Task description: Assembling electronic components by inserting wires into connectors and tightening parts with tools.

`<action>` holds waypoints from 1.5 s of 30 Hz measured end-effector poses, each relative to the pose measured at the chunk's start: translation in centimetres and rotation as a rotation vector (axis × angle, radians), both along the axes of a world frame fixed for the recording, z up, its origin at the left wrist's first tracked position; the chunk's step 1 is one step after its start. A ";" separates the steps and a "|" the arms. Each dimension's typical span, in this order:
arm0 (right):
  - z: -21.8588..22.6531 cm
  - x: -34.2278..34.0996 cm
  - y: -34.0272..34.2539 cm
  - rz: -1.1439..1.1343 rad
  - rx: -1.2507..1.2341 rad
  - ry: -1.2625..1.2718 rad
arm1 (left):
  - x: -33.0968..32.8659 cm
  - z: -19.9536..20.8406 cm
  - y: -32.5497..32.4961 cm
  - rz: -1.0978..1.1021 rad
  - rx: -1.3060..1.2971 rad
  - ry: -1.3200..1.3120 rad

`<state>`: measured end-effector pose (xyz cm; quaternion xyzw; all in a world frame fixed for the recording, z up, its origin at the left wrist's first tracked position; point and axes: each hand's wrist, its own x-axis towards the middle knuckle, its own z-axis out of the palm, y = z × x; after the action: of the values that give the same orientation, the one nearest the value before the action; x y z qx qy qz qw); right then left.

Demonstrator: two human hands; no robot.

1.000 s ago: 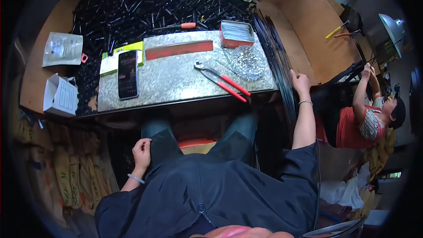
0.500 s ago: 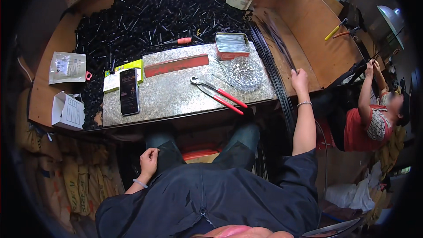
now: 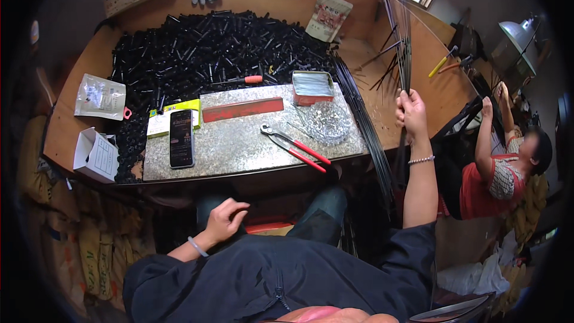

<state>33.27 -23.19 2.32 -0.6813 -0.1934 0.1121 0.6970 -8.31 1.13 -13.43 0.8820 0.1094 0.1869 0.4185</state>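
Observation:
My right hand (image 3: 411, 110) is closed around a bundle of thin dark rods (image 3: 405, 63), which stands raised and fans out at its upper end above the wooden bench. Over my lap, near the bench's front edge, my left hand (image 3: 226, 220) has loosely curled fingers, with the thumb apart from the index finger and nothing visible between them. To the left of my right hand, more long black rods (image 3: 366, 122) lie along the slab's right side and hang over the front edge. Pincers with red handles (image 3: 294, 148) rest on the speckled stone slab (image 3: 239, 143).
A heap of short black parts (image 3: 221, 48) covers the back of the bench. On the slab are a phone (image 3: 182, 139), a red bar (image 3: 242, 109), a tin of thin wires (image 3: 313, 87) and a glass bowl (image 3: 326, 122). Another person (image 3: 499, 170) works at the right.
My right hand has raised the rods, which now stand more upright. My left hand has moved right, and its thumb and index finger have parted. The view has tilted up slightly.

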 end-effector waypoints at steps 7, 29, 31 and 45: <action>3.0 -11.2 5.2 0.346 0.207 -0.028 | 10.0 14.2 0.8 -0.037 0.453 -0.484; 1.6 -22.6 8.5 0.921 -0.042 0.209 | 11.9 16.8 9.0 -0.087 -0.412 -0.551; 1.3 -22.6 8.5 0.918 -0.039 0.191 | 11.7 16.4 9.3 -0.007 -0.189 -0.505; -1.8 -24.7 10.3 0.752 0.146 0.073 | 10.1 16.2 3.8 -0.018 -0.569 -0.661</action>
<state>8.53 -12.85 0.56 -0.5070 -0.4121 0.3700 0.6605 1.75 4.96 2.81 0.6254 0.0092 0.4178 0.6590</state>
